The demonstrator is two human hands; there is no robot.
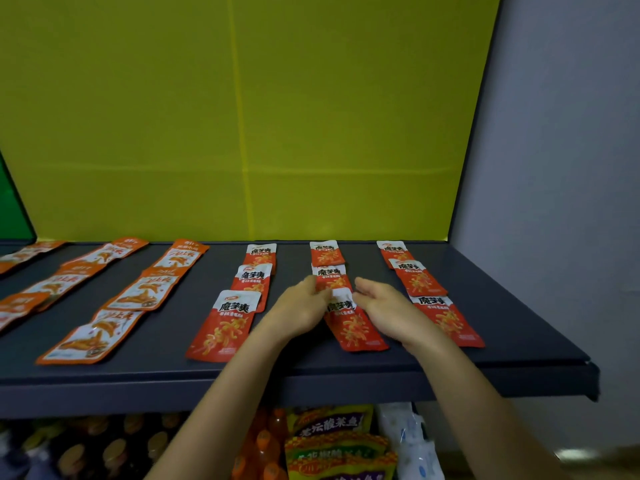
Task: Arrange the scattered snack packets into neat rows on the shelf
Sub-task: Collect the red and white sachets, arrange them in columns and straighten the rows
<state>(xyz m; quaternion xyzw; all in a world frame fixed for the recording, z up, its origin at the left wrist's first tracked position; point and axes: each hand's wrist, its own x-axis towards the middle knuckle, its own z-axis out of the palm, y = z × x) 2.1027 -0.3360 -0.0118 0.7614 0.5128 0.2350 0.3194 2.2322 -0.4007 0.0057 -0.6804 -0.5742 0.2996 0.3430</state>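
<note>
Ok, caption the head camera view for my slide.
Left hand and right hand adjust the front middle red packet on a dark shelf.
</note>
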